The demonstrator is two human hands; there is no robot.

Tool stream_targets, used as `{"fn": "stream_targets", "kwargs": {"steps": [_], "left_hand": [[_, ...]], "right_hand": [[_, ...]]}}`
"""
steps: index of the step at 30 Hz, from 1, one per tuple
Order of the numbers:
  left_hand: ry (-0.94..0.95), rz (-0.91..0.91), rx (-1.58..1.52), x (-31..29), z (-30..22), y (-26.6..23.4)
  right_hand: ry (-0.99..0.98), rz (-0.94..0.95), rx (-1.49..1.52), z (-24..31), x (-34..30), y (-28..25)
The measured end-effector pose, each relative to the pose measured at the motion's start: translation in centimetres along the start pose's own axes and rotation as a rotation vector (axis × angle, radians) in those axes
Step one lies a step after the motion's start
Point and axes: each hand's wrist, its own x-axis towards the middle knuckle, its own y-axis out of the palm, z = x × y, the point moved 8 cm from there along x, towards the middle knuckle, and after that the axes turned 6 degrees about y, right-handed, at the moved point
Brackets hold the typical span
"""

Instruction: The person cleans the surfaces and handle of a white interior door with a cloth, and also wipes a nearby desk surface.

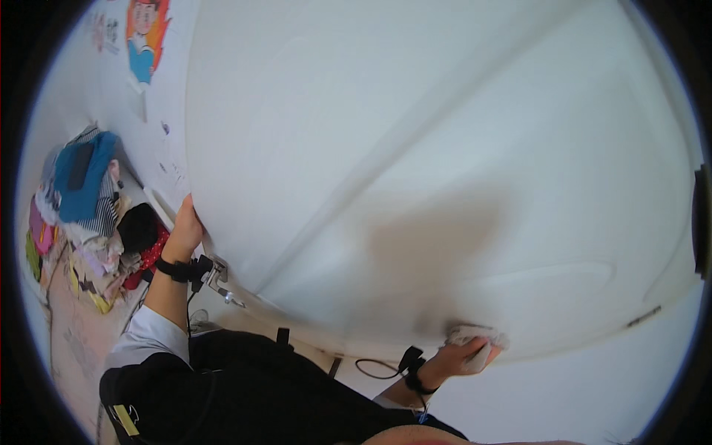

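A broad white door (311,133) fills most of the head view. At its left edge is my left hand (185,226), closed round the edge with the fingertips hidden behind it. A metal door handle (221,283) juts out just below that hand. Farther right, my right hand (454,360) grips a crumpled pale cloth (475,334) against the door's surface near its lower edge. The fingers are bent over the cloth, which partly covers them. A soft shadow falls on the door above the cloth.
A heap of clothes (85,182) lies at the left on a pale patterned surface (78,341). A colourful drawing (145,41) hangs on the wall at the upper left. A dark narrow object (701,222) stands at the far right rim. Black straps and cables are on both wrists.
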Motion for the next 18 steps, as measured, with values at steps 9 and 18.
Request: {"fn": "stream_targets", "kwargs": {"steps": [9, 18], "left_hand": [[0.126, -0.102, 0.129, 1.8, -1.2, 0.8], [0.115, -0.109, 0.148, 3.0, -0.8, -1.9]], "right_hand": [[-0.069, 0.279, -0.131, -2.9, 0.1, 0.5], [0.192, 0.490, 0.047, -4.1, -6.2, 1.1]]}}
